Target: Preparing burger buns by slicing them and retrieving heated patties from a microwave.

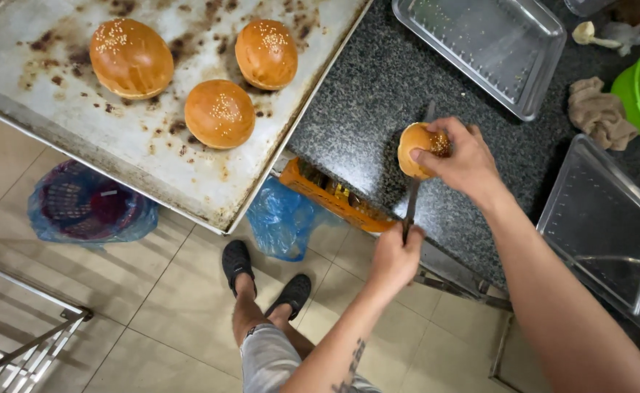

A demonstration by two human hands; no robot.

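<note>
Your left hand is clenched around the knife handle, blade running into the side of the bun. Your right hand pinches that bun from above on the dark counter. Keep the blade level and fingertips high; 3 buns wait on the baking tray.

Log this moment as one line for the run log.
left hand: grips knife | right hand: holds sesame bun on granite counter | blade at bun | baking tray: three buns
</note>
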